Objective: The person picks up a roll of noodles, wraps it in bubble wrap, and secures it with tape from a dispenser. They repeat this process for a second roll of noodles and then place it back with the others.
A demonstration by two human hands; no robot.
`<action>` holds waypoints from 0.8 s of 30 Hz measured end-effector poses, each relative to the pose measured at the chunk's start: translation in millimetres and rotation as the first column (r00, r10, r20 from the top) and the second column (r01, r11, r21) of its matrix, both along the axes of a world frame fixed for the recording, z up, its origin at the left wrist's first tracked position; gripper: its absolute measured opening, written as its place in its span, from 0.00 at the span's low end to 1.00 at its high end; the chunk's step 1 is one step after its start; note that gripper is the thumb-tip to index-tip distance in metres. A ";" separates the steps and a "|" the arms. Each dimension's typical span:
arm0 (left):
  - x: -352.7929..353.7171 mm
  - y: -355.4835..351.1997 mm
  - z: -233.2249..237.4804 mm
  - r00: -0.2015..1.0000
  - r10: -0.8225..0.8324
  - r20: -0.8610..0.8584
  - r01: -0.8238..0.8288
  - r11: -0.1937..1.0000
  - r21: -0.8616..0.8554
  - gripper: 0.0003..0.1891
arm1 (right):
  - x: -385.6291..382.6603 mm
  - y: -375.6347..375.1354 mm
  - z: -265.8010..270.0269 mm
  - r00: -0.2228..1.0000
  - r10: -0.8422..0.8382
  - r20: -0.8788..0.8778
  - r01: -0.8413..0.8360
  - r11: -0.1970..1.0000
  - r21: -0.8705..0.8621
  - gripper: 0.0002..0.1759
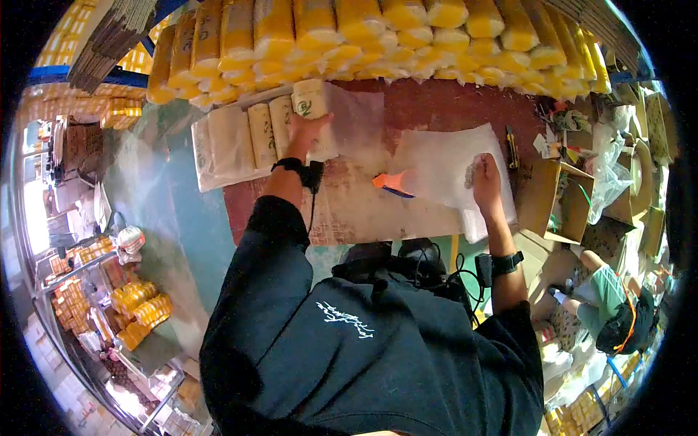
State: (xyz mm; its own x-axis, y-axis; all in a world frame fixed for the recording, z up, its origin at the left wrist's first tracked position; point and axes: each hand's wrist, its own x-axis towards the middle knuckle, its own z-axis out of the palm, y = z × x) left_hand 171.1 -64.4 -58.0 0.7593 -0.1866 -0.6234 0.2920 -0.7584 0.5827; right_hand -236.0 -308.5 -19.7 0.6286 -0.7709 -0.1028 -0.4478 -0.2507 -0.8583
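Note:
My left hand (309, 134) grips a cream-coloured roll (310, 98) with green print, at the right end of a row of similar rolls. Those rolls (262, 134) lie side by side in a clear plastic bag (222, 171), whose loose open end spreads to the right. My right hand (488, 187) is closed over the stack of translucent plastic sheets (443, 149). Something greyish shows at its fingers, too small to make out. Between the hands lies a small orange and blue item (392, 182).
Yellow-wrapped rolls (349, 22) are piled along the table's far side. A yellow and black utility knife (512, 149) lies right of the sheets, near an open cardboard box (563, 203). Another person (618, 305) is at the lower right. Yellow packs (142, 309) stand at the left.

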 end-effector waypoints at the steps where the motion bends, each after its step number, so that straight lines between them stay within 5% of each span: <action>1: 2.0 7.6 -5.7 1.000 0.001 -0.023 -0.003 0.997 -0.078 0.51 | -0.5 6.8 7.1 0.982 -0.093 0.164 0.022 0.921 0.388 0.05; 4: 8.9 26.3 -33.8 0.995 -0.023 -0.094 -0.007 0.949 -0.314 0.41 | 9.1 22.3 7.0 0.997 -0.069 -0.018 0.071 0.994 0.089 0.06; 6: 1.1 29.1 -23.0 0.980 -0.017 -0.200 -0.074 0.895 -0.440 0.35 | 10.4 26.6 2.2 1.000 -0.013 0.011 0.011 0.988 0.157 0.08; 8: -5.0 40.2 -10.7 0.955 0.025 -0.294 -0.173 0.855 -0.489 0.33 | 15.9 30.0 2.2 0.967 0.036 -0.254 -0.032 0.999 0.023 0.12; 10: 12.2 44.5 -47.3 0.955 0.094 -0.280 -0.224 0.848 -0.481 0.33 | 9.0 33.1 -11.2 0.978 -0.011 -0.207 -0.036 0.975 -0.218 0.12; 11: 13.9 50.3 -44.9 0.967 0.095 -0.238 -0.196 0.872 -0.449 0.35 | 19.3 43.4 25.1 0.951 0.007 -0.309 -0.043 0.993 -0.111 0.28; 13: 16.1 70.6 -32.9 0.980 0.111 -0.168 -0.165 0.921 -0.353 0.36 | 29.6 53.7 76.1 0.933 0.013 -0.360 -0.011 1.000 0.006 0.33; 15: 14.3 93.9 -28.6 0.982 0.188 -0.018 -0.176 0.877 -0.447 0.36 | 34.7 58.8 86.1 0.903 0.036 -0.429 -0.018 0.999 0.046 0.40; 18: 0.2 123.1 5.8 0.949 0.281 -0.140 -0.289 0.606 -0.741 0.31 | 46.8 73.1 100.4 0.935 0.027 -0.354 -0.004 0.998 0.067 0.42; 19: -5.8 131.5 19.9 0.917 0.266 -0.297 -0.397 0.545 -0.739 0.31 | 48.5 78.7 85.8 0.984 0.055 -0.169 -0.062 0.998 -0.034 0.47; 21: -18.2 157.9 43.7 0.791 0.217 -0.573 -0.606 0.410 -0.682 0.31 | 66.4 97.9 99.6 0.975 0.134 -0.176 -0.159 0.977 -0.142 0.50; 23: -43.0 183.7 74.5 0.913 0.035 -0.407 -0.378 0.451 -0.809 0.33 | 88.5 119.9 109.8 0.954 0.195 -0.229 -0.248 0.940 -0.233 0.52; 24: -71.0 186.4 103.1 0.879 0.053 -0.473 -0.449 0.420 -0.788 0.34 | 99.5 134.7 114.0 0.934 0.214 -0.287 -0.292 0.918 -0.267 0.53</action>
